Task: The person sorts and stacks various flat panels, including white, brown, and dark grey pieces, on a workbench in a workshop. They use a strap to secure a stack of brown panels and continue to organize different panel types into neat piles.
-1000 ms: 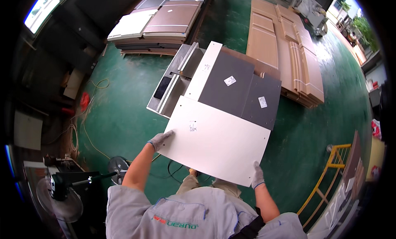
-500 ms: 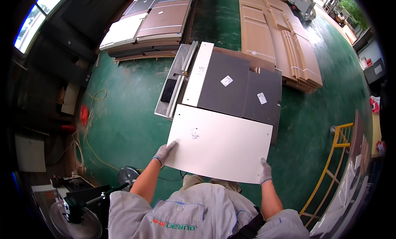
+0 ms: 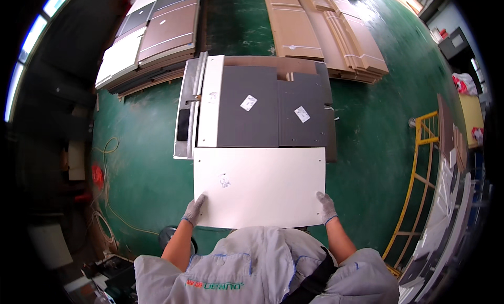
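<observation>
A white rectangular panel (image 3: 262, 186) with a small label and dark holes near its corners lies level in front of me. My gloved left hand (image 3: 195, 209) grips its left edge, thumb on top. At the opposite edge my gloved right hand (image 3: 326, 207) holds it the same way. The fingers under the panel are hidden. Its far edge meets the near side of a stack topped by dark grey panels (image 3: 247, 123), two of them labelled. A narrow white strip panel (image 3: 211, 102) lies along the stack's left side.
Left of the stack are metal rails (image 3: 197, 89) and a black flat object (image 3: 183, 124). Farther off stand a pile of mixed panels (image 3: 163, 34) and strapped brown boards (image 3: 296, 36). A yellow frame (image 3: 415, 167) is at right; a hose (image 3: 113, 199) crosses the green floor.
The white panel has straightened from its tilt and sits square to the grey panels. Both hands keep their hold. My view has turned, shifting the stack leftward in the picture.
</observation>
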`<state>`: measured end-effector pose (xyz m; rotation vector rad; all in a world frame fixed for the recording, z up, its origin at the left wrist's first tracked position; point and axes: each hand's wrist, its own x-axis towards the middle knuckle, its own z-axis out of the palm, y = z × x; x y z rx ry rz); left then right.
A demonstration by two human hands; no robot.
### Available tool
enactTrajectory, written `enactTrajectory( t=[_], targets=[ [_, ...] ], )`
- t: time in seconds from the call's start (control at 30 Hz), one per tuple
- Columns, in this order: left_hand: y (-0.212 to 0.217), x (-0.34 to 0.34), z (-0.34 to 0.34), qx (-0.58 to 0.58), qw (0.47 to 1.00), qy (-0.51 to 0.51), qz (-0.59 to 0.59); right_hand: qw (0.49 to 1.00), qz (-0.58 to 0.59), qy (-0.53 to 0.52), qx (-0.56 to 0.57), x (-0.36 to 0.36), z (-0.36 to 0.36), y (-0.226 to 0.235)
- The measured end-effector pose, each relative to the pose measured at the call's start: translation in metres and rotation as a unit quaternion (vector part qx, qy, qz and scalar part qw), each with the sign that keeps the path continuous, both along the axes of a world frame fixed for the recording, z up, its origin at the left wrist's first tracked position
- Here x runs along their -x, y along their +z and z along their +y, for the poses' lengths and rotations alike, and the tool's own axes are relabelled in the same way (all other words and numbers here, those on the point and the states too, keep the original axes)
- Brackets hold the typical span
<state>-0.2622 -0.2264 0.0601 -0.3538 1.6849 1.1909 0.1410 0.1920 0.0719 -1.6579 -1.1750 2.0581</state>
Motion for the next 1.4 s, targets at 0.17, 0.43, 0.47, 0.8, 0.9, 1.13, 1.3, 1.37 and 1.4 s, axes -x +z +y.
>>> enactTrajectory(
  t=[0.17, 0.43, 0.47, 0.8, 0.9, 1.13, 1.3, 1.37, 1.4],
  targets=[
    [-0.007, -0.001, -0.015, -0.055, 0.996, 0.036, -0.052, 0.941, -0.144, 0.192, -0.238, -0.011, 0.09, -0.033],
    [-0.004, -0.004, -0.02, -0.046, 0.995, 0.081, -0.043, 0.974, -0.107, -0.004, -0.2, 0.217, 0.328, -0.041],
    [0.0, -0.008, -0.022, -0.034, 0.995, 0.078, -0.046, 0.964, -0.055, -0.054, -0.254, 0.243, 0.331, -0.046],
    [0.146, 0.049, 0.187, -0.013, 0.652, -0.267, 0.71, 0.658, 0.015, 0.201, -0.726, 0.4, 0.207, 0.111],
    [0.181, 0.074, 0.27, -0.111, 0.479, -0.369, 0.789, 0.417, -0.013, 0.368, -0.831, 0.439, 0.101, 0.138],
    [0.132, 0.227, 0.263, 0.259, 0.5, -0.466, 0.682, 0.431, -0.07, 0.332, -0.836, 0.433, 0.072, 0.137],
    [0.118, 0.348, 0.163, 0.324, 0.548, -0.219, 0.739, 0.448, -0.17, 0.25, -0.841, 0.399, 0.146, 0.162],
    [0.133, 0.373, 0.158, 0.295, 0.606, -0.15, 0.723, 0.479, -0.221, 0.227, -0.819, 0.372, 0.187, 0.149],
    [0.143, 0.38, 0.165, 0.29, 0.659, -0.115, 0.685, 0.502, -0.261, 0.236, -0.79, 0.356, 0.208, 0.141]
  ],
)
